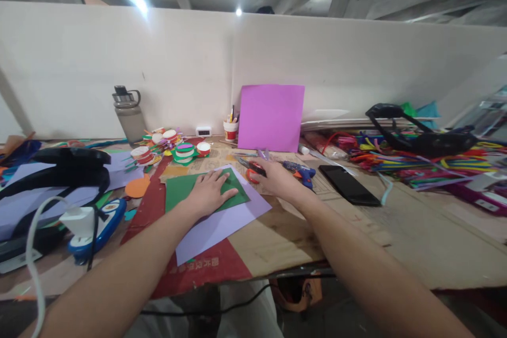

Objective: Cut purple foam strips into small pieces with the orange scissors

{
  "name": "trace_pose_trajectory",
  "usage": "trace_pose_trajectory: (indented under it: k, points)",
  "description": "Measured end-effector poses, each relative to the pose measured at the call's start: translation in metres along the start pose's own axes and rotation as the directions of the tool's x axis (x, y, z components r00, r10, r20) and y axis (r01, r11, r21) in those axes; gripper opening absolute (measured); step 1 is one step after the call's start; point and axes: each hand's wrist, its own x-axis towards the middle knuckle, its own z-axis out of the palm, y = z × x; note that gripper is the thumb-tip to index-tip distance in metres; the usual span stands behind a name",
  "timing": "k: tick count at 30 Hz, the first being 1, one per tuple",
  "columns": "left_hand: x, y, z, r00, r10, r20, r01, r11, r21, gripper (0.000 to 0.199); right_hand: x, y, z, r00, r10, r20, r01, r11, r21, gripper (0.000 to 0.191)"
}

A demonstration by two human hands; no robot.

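Note:
My left hand (pixel 211 193) lies flat with fingers spread on a green sheet (pixel 178 190). Under the green sheet, a light purple sheet (pixel 225 229) sticks out toward me and to the right. My right hand (pixel 275 178) is closed at a slim black-handled tool (pixel 253 167); its exact kind is not clear. Close by that hand are an orange ring-shaped thing (pixel 251 175), a purple-handled item (pixel 263 153) and a blue glue gun (pixel 303 173). The fingertips of my right hand are partly hidden.
A magenta sheet (pixel 271 119) leans upright on the wall, beside a cup of pens (pixel 231 130). Red-and-white paper crafts (pixel 141 155) and a bottle (pixel 130 119) stand back left. A phone (pixel 348 185) and pipe cleaners (pixel 368 161) lie right; a power strip (pixel 97 232) is left.

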Motion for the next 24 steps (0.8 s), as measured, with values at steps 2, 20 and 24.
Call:
trace_pose_trajectory:
  k: [2,20,24]
  points:
    - [0.001,-0.001,0.000,1.000,-0.003,-0.012,0.003,1.000,-0.007,0.075,0.000,0.005,-0.004,0.999,-0.034,0.025,0.034,0.999,-0.019,0.043]
    - [0.010,-0.009,0.004,0.999,-0.041,0.017,0.041,0.998,-0.053,0.073,-0.007,0.012,-0.044,0.929,-0.050,0.368,0.114,0.982,-0.154,0.043]
    - [0.011,-0.009,0.004,0.999,-0.051,-0.002,0.051,0.997,-0.058,0.073,-0.006,0.013,-0.043,0.924,-0.049,0.379,0.115,0.981,-0.153,0.043]
